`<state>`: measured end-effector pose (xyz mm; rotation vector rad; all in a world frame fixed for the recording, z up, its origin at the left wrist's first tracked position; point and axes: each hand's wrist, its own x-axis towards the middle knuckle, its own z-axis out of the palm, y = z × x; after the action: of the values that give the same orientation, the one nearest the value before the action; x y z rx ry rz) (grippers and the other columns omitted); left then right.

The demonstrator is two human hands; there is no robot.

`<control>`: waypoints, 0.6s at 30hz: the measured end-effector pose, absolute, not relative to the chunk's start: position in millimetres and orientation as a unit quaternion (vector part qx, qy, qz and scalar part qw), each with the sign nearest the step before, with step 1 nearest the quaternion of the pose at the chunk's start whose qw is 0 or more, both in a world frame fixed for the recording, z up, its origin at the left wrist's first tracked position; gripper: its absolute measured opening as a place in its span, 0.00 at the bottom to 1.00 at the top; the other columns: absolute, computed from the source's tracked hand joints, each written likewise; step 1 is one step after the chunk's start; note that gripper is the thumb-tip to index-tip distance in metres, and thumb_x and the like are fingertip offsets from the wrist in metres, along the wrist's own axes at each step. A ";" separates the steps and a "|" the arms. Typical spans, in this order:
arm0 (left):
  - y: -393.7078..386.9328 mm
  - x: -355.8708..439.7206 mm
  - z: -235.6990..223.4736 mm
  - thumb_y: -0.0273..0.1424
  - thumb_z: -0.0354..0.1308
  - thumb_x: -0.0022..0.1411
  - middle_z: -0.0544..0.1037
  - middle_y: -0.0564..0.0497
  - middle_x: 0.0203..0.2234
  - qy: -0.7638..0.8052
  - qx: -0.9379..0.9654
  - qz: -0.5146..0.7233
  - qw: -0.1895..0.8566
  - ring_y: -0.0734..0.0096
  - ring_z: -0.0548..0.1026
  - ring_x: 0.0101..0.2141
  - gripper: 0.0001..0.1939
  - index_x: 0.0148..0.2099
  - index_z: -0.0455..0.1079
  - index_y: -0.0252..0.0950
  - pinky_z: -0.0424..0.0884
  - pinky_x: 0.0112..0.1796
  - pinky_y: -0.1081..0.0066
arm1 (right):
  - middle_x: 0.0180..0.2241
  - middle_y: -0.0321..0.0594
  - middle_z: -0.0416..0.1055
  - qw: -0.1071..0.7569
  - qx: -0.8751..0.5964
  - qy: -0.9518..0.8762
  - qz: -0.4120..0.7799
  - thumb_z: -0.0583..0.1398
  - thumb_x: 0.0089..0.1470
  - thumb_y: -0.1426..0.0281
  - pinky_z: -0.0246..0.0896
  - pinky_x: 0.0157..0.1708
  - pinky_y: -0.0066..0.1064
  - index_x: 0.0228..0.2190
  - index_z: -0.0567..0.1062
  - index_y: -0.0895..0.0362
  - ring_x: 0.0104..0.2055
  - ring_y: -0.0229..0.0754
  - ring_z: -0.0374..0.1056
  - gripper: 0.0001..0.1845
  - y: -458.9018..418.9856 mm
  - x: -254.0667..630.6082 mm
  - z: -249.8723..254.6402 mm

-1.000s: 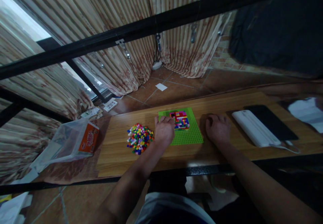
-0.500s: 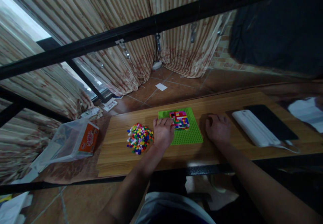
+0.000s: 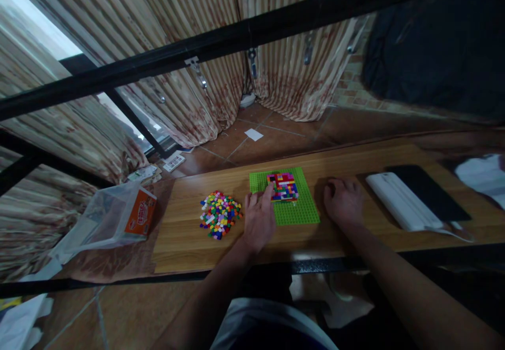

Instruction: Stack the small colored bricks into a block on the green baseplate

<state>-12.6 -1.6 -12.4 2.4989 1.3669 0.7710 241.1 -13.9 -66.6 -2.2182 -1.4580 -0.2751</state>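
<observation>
My left hand (image 3: pixel 259 222) lies over the left part of a green studded baseplate (image 3: pixel 298 216). Its index finger is stretched out and touches the left edge of a multicoloured block of toy bricks (image 3: pixel 284 186) built on the plate. The other fingers are loosely bent, with no brick visible in them. To the left of that hand, a heap of small loose toy bricks (image 3: pixel 220 214) in many colours is spread on the wooden board. My right hand (image 3: pixel 344 202) rests on the board to the right of the plate, fingers curled in and nothing visible in them.
The wooden board (image 3: pixel 183 245) carries a white power-bank-like device (image 3: pixel 402 201) with a cable and a dark flat tablet-like object (image 3: pixel 437 195) on the right. A clear plastic box (image 3: pixel 108 218) with an orange label stands left. A black metal bar (image 3: pixel 252 30) crosses ahead.
My left hand has drawn back slightly towards me, and its index finger has straightened onto the brick block's edge. My right hand stays in place. The view shifts slightly.
</observation>
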 end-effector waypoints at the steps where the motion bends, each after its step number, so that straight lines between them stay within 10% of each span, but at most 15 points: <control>1: -0.7 -12.5 -11.8 0.21 0.46 0.66 0.76 0.45 0.51 0.465 0.844 0.251 0.089 0.57 0.68 0.50 0.32 0.70 0.48 0.40 0.62 0.55 0.54 | 0.44 0.54 0.72 0.234 -0.807 -0.533 -0.098 0.52 0.58 0.67 0.56 0.45 0.46 0.43 0.76 0.62 0.46 0.55 0.63 0.19 -13.8 241.3 -67.0; 18: -3.7 -10.0 -2.7 0.19 0.46 0.62 0.78 0.41 0.44 0.417 0.892 0.172 -0.023 0.57 0.72 0.49 0.35 0.71 0.45 0.32 0.56 0.60 0.48 | 0.43 0.55 0.72 0.244 -0.799 -0.541 -0.100 0.51 0.57 0.67 0.56 0.45 0.47 0.43 0.76 0.62 0.46 0.55 0.63 0.19 -13.5 244.5 -70.6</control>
<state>-10.0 -3.7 -2.7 2.8439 1.3287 0.5495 244.5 -13.5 -70.6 -2.1813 -1.4759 -0.2734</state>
